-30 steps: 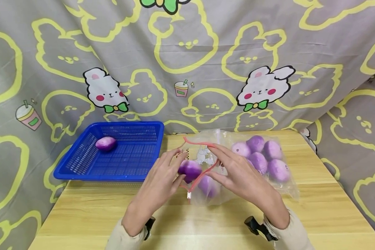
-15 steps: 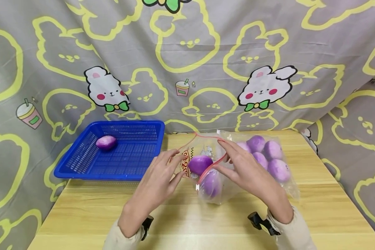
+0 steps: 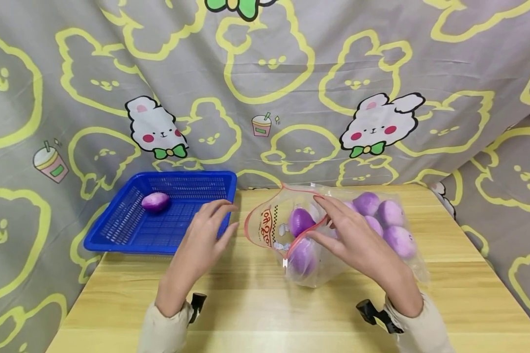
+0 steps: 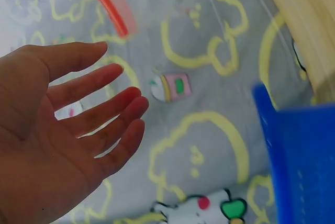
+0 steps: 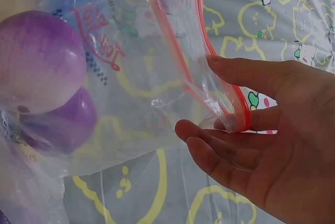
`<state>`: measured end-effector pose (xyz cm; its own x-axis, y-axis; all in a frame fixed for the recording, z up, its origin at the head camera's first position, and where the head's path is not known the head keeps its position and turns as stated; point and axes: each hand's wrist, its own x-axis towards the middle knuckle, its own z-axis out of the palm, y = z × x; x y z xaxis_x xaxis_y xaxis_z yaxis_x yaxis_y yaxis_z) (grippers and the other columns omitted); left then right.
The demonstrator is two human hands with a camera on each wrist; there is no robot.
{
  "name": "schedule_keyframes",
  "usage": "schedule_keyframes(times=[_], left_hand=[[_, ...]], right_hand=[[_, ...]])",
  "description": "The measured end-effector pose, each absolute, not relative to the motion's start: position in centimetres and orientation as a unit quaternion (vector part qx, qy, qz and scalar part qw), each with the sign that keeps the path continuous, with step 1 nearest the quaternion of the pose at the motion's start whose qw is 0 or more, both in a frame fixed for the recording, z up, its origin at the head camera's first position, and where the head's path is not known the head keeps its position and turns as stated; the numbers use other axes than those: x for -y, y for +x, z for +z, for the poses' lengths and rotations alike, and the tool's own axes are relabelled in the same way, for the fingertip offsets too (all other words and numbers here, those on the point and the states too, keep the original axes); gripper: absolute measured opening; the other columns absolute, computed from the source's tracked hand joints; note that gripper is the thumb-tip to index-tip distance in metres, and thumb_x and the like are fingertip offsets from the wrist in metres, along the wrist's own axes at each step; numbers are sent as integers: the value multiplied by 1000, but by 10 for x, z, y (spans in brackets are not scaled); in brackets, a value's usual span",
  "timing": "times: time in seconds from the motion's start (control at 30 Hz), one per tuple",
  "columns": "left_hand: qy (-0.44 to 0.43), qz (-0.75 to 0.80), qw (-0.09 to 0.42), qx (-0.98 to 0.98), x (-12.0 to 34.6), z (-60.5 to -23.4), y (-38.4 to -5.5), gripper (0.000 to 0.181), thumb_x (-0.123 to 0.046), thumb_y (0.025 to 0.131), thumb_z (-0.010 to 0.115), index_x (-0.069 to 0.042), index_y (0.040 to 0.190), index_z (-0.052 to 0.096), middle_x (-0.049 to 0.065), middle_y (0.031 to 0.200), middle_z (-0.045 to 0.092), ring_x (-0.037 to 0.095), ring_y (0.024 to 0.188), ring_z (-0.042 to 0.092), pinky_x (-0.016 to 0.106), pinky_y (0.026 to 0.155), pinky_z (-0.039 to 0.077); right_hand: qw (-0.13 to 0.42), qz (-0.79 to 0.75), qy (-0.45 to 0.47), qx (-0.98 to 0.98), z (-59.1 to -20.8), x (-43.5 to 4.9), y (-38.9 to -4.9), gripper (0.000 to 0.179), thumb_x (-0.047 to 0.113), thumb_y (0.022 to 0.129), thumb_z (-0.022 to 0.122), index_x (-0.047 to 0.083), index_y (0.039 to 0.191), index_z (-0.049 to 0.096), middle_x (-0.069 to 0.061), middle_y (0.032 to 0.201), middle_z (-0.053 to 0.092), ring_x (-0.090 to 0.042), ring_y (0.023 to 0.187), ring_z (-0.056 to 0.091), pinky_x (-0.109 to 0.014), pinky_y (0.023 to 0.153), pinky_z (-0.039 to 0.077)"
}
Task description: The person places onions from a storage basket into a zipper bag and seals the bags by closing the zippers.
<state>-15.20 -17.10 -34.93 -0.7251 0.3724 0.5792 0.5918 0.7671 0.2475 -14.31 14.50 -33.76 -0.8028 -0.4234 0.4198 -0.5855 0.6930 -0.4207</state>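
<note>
My left hand [image 3: 198,240] is in the air between the blue basket and the bag, fingers loosely bent with nothing in them; the left wrist view shows the palm [image 4: 57,135]. With thumb and fingers, my right hand [image 3: 353,238] pinches the red-edged mouth of a clear zip bag [image 5: 131,98]. The mouth gapes toward the left. Inside lie two purple onions, one dark onion [image 3: 301,222] behind and a paler onion [image 3: 303,258] in front. Another purple onion [image 3: 155,201] sits in the blue basket [image 3: 137,248].
Behind my right hand, a second clear bag [image 3: 418,267] with several purple onions [image 3: 390,213] lies flat on the wooden table [image 3: 265,314]. A patterned grey cloth [image 3: 291,59] hangs along the back and sides.
My left hand has let go of the bag and moved left toward the basket. The dark onion has slid deeper into the bag, to the right. My right hand keeps hold of the mouth.
</note>
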Motion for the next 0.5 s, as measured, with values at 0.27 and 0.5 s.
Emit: schedule_keyframes(times=[0.27,0.5], left_hand=[[-205,-238,242,918,208,-360,-178,26,-12,92,71,-2,115,66,16,120,63,35,113,56,52,98,46],[-167,-220,228,934,242,-378,-203,30,-10,91,71,0,119,64,21,120,62,41,114,55,56,100,43]], right_hand=[[154,270,287,906,-338,-143,-144,75,42,91,71,7,150,41,-12,152,44,-29,133,49,-47,109,40],[160,271,291,903,-339,-142,-143,74,40,90,72,7,150,42,-11,150,47,-23,119,58,-46,104,45]])
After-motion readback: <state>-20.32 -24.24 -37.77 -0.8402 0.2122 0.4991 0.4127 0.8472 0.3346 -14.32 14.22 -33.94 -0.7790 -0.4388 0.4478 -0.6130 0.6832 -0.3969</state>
